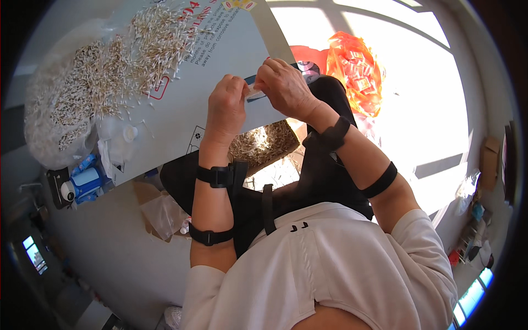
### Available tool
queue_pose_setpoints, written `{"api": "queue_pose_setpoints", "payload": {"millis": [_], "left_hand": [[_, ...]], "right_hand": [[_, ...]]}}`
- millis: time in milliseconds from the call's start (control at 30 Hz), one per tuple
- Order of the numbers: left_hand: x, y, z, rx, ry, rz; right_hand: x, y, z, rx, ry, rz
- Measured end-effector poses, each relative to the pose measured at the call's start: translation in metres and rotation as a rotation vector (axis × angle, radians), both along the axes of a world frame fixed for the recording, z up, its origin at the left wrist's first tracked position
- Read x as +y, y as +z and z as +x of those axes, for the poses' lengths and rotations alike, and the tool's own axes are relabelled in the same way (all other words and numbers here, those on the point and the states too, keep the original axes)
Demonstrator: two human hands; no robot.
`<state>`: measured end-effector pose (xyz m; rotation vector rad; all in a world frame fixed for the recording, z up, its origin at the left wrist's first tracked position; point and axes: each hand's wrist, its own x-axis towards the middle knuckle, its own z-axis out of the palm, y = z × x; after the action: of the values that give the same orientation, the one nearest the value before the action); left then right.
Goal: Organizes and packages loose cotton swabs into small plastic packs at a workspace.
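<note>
1. Upper left: loose cotton swabs [157, 49] are heaped.
2. Upper centre: by the left hand [226, 104], a small pale packet [253, 92] is pinched at its left end.
3. Between both hands, it is judged light, limp, slippery; best gripped by its edges.
4. By the right hand [286, 87], its other end is pinched.

Small, pale, thin, translucent-looking piece, seemingly plastic [252, 92] | and there it is, pinched at one end by the left hand [226, 104], at the other by the right hand [286, 87] | bridging their narrow gap | both ends covered, finer detail too small to tell
</note>
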<state>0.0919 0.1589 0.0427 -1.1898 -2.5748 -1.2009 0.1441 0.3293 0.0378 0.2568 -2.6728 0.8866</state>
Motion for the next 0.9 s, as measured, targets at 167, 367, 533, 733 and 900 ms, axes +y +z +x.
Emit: {"api": "queue_pose_setpoints", "payload": {"millis": [167,367,533,733,900], "left_hand": [[0.001,0.003,-0.005,0.09,0.023,-0.05],[-0.001,0.015,-0.005,0.243,0.101,-0.061],[-0.018,-0.015,0.026,0.289,0.028,-0.12],[-0.029,-0.044,0.045,0.002,0.055,-0.05],[0.003,-0.045,0.0,0.032,0.266,0.123]], "right_hand": [[0.0,-0.004,-0.006,-0.086,0.003,0.052],[-0.006,0.011,-0.008,0.131,-0.018,0.016],[-0.012,-0.02,0.023,0.186,0.107,0.129],[-0.021,-0.054,0.045,0.134,0.085,0.116],[-0.025,-0.054,0.044,0.141,0.081,0.15]]}}
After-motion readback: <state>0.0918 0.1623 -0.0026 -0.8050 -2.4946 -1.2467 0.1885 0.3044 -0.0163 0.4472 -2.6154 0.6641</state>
